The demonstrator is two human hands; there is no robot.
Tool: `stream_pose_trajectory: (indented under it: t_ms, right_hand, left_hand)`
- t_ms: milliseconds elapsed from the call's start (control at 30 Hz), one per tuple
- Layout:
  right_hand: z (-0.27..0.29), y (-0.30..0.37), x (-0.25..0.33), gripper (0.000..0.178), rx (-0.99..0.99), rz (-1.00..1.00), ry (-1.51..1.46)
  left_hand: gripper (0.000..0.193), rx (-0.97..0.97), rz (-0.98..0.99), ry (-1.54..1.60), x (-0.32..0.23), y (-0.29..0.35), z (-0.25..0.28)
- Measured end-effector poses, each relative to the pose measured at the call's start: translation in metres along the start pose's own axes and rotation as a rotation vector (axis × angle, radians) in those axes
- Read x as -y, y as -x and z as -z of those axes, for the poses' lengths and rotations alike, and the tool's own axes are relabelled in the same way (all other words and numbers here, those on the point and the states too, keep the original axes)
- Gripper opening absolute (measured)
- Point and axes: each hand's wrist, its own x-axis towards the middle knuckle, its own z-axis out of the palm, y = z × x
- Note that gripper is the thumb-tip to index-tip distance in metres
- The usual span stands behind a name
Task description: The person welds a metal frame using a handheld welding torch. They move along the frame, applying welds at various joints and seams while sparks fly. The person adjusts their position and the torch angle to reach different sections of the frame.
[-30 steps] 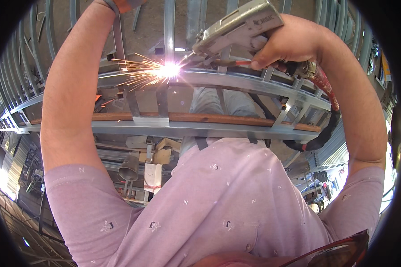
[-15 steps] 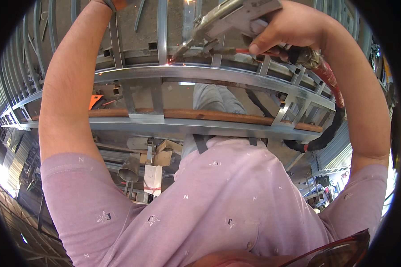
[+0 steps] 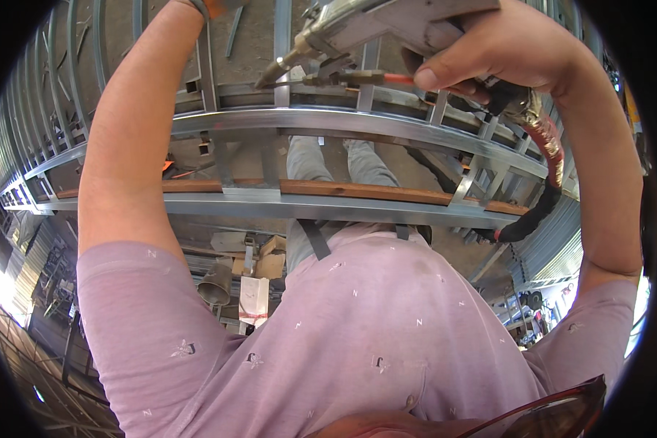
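Pointing toward the left, the welding torch (image 3: 387, 29) lies near the top of the view, its narrow nozzle (image 3: 274, 73) over the far side of a metal frame (image 3: 321, 119); whether the tip touches metal, I cannot tell. The right hand (image 3: 489, 55) is closed around the torch's rear, thumb toward the nozzle end. Just below the torch body runs a slim rod with a red section (image 3: 398, 79), reaching back to that thumb. From under the right hand a red-wrapped hose (image 3: 549, 146) curves down into a black sleeve (image 3: 529, 219).

The left hand (image 3: 217, 6) is cut by the upper edge, so its grip cannot be told; its forearm crosses above the frame.

Nearer the body, a reddish-brown strip (image 3: 365, 190) lies along a second, flat rail (image 3: 343, 210), joined to the frame by short crosspieces. Through the gaps show legs in grey trousers (image 3: 310, 162). Below the rail, left of the pink shirt (image 3: 358, 314), are a cardboard box (image 3: 271, 264), a metal cylinder (image 3: 214, 285) and a white box (image 3: 253, 298).
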Motion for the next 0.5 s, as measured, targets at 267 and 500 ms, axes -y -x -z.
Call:
stream_pose_trajectory:
  t_ms: [267, 500]
  right_hand:
    - [-0.035, -0.045, -0.007, 0.032, -0.246, 0.042, 0.092]
    - [-0.047, -0.079, 0.004, 0.036, -0.230, -0.002, 0.084]
  left_hand:
    - [0.054, -0.095, 0.022, 0.138, 0.006, 0.010, -0.013]
    - [0.042, -0.049, -0.097, -0.068, 0.048, 0.049, 0.021]
